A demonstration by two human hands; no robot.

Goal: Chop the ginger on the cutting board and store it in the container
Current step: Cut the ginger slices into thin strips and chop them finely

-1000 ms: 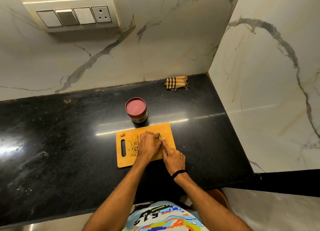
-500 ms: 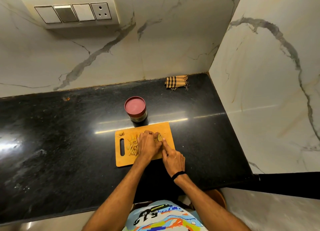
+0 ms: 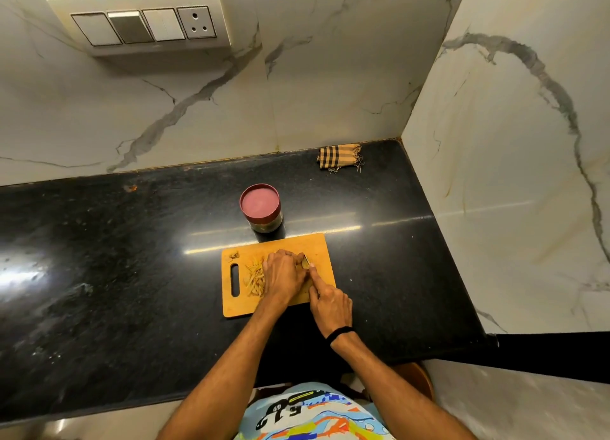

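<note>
Your left hand point(image 3: 283, 274) lies knuckles up on the cutting board point(image 3: 318, 246), fingers curled down over the ginger piece being cut. That piece is hidden beneath them, so you cannot read its shape. Your right hand point(image 3: 330, 302) grips the knife point(image 3: 306, 261) with the forefinger laid straight along the blade's back. Only a short stretch of blade shows between the two hands.

The cut ginger strips point(image 3: 255, 278) lie in a loose pile just left of your left hand, beside the board's handle slot. Most strips point away from you and toward you, so the pile's long axis runs near to far across the board's short side. The blade lies much the same way, tip toward the back wall. The board's own long axis runs left to right.

Expect the ginger piece to be firm, fibrous and damp. It will likely skid under the blade, so pin it from above with your fingertips tucked back. The strips are light, thin and likely to cling, so gather them with the flat of the blade or a cupped hand rather than pinching them one by one.

The container point(image 3: 260, 205) stands on the surface just beyond the board's far edge, with its red lid on.
</note>
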